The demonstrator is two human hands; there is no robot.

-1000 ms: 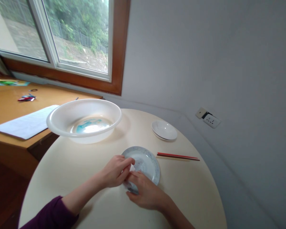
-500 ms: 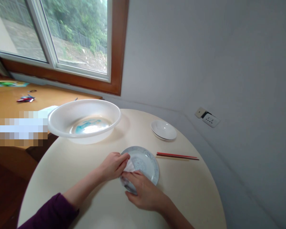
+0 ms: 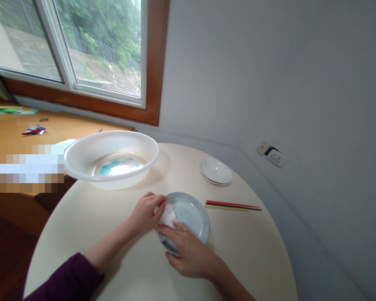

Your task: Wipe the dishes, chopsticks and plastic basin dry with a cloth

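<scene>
A white plate with a grey-blue patterned rim [image 3: 199, 215] lies on the round table in front of me. A crumpled white tissue [image 3: 168, 216] rests over its left part, between my hands. My left hand [image 3: 146, 213] is closed at the plate's left rim, its fingertips pinching the tissue's edge. Lower down, my right hand [image 3: 191, 251] reaches over the plate's near side. Its fingers press on the tissue, while its thumb lies near the plate's lower rim. The fingers partly hide both the tissue and the plate's near left edge.
A large translucent basin [image 3: 111, 165] with a blue mark on its bottom stands at the back left of the table [image 3: 138, 267]. White dishes [image 3: 215, 171] sit stacked at the back right. Several chopsticks [image 3: 233, 205] lie right of the plate. A wooden desk [image 3: 69, 121] stands beneath the window.
My left hand has shifted slightly left and up along the plate's rim, and more of the tissue shows between the hands. My right hand has barely moved.
</scene>
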